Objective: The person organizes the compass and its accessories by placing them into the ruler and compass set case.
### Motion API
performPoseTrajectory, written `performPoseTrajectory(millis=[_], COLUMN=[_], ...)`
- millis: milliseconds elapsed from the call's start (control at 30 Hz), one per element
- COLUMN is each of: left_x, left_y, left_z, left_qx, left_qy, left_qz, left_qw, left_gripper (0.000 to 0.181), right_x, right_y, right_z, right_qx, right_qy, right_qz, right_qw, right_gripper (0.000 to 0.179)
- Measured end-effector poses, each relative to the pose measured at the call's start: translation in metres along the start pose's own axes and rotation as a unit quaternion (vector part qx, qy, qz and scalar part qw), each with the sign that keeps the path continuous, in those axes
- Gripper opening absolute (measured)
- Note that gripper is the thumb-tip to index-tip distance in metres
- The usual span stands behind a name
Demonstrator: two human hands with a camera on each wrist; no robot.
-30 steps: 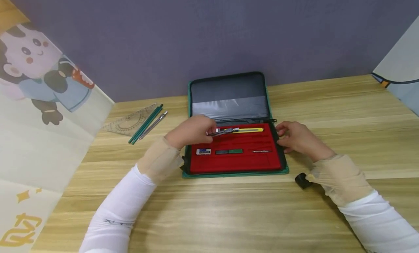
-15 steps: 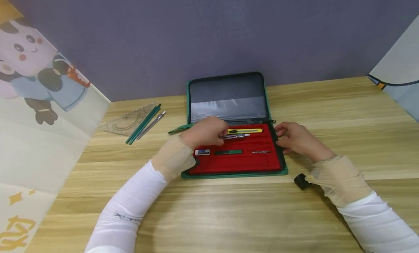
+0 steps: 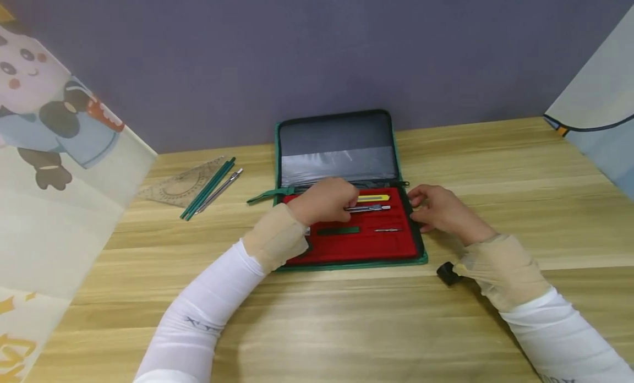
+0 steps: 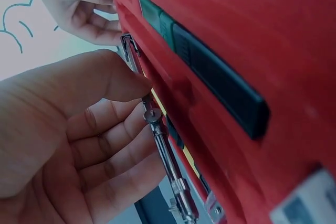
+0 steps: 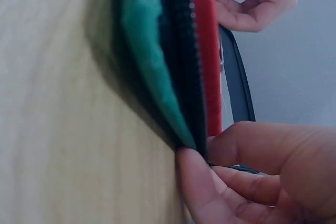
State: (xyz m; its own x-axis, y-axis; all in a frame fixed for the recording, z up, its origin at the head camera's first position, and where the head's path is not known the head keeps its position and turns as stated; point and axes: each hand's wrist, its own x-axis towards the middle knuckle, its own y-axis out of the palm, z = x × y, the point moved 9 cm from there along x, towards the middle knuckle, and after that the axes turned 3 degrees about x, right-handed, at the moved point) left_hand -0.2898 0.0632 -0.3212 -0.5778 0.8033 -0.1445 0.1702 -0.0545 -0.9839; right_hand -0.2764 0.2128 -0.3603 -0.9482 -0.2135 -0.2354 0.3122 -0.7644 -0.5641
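Observation:
A green zip case [image 3: 346,266] lies unfolded on the table, its red insert [image 3: 356,251] facing up. My left hand [image 3: 324,201] pinches a metal drawing compass [image 4: 167,156] between thumb and fingers, close over the upper slots. Beyond it a yellow utility knife [image 3: 373,198] rests in the insert. Lower down sit a green-and-black lead box [image 4: 197,61] and a thin metal piece [image 3: 388,229]. An eraser [image 4: 310,203] is mostly hidden by the left hand in the head view. My right hand [image 3: 438,209] pinches the right edge of the case with thumb and fingers.
Left of the case lie a clear set square [image 3: 173,185], two dark green pencils [image 3: 208,190] and a slim metal instrument [image 3: 219,191]. The dark lid [image 3: 337,135] leans back near the grey-purple wall. A green strap [image 3: 269,195] sticks out left of the case.
My left hand has moved rightward and slightly down over the insert with the compass, which now lies lengthwise just below the knife. The right hand keeps its grip on the case edge.

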Motion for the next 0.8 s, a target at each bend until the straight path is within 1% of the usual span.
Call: performPoseTrajectory(millis=[133, 300, 400, 500, 667, 800], left_x=[0.0012, 0.0027, 0.0044, 0.0063, 0.0079, 0.0087], left_y=[0.0, 0.0, 0.0017, 0.0039, 0.0035, 0.0042], left_z=[-0.0026, -0.0055, -0.0063, -0.0059, -0.0057, -0.0052], left_qx=[0.008, 0.024, 0.025, 0.025, 0.023, 0.003], left_qy=[-0.002, -0.005, -0.006, -0.006, -0.004, 0.003], left_qz=[-0.002, -0.002, 0.001, 0.003, -0.004, -0.007], left_qw=[1.0, 0.9997, 0.9997, 0.9997, 0.9997, 1.0], left_gripper=[0.029, 0.012, 0.005, 0.004, 0.005, 0.019], right_x=[0.0, -0.0003, -0.0006, -0.0006, -0.0007, -0.0009], right_y=[0.0008, 0.0013, 0.0017, 0.0017, 0.0002, 0.0001], right_z=[0.0011, 0.0019, 0.0019, 0.0018, 0.0021, 0.0009], right_qx=[0.0, 0.0, 0.001, 0.002, 0.004, 0.006], right_qy=[0.001, 0.003, 0.003, 0.002, 0.0, 0.003], right_qz=[-0.003, -0.002, -0.001, -0.002, -0.006, -0.005], right_qw=[1.0, 1.0, 1.0, 1.0, 1.0, 1.0], right_gripper=[0.049, 0.049, 0.049, 0.049, 0.049, 0.049])
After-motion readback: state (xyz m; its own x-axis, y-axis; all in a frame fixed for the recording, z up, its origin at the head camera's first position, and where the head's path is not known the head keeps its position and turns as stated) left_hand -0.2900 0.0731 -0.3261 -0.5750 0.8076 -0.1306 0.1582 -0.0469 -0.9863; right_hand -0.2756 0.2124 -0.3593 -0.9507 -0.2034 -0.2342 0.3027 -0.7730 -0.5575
